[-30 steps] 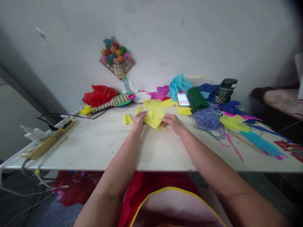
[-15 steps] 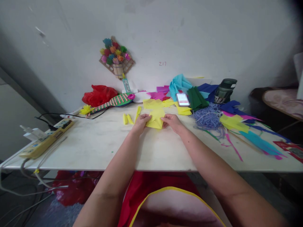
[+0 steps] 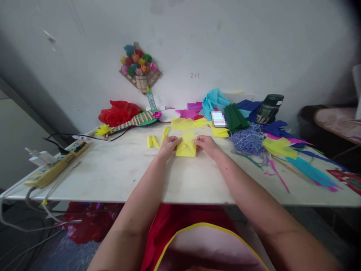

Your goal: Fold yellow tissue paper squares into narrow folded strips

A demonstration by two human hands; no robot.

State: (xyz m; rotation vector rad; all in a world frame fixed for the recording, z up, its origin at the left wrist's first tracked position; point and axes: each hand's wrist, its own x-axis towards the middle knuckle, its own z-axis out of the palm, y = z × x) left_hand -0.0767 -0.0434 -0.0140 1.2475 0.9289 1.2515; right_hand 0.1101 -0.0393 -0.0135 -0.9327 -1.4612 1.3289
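Note:
Between my two hands is a piece of yellow crepe paper (image 3: 188,148), upright-looking and partly folded, with a small flap at its left side. My left hand (image 3: 169,146) pinches its left edge between thumb and fingers. At the right edge, my right hand (image 3: 208,145) grips it the same way. Just left of my left hand lie several narrow folded yellow paper strips (image 3: 154,141). More yellow sheets (image 3: 183,123) are spread on the table behind the held piece.
A power strip (image 3: 56,165) with cables lies left. At the back are a red plastic bag (image 3: 120,112), a green striped craft piece (image 3: 141,119), and a phone (image 3: 219,119). Purple yarn (image 3: 249,139), coloured paper and a dark bottle (image 3: 270,109) are at right.
The yellow paper has been turned a little and drawn slightly toward me, now looking straighter and narrower. Both hands keep their hold, and the view has shifted slightly.

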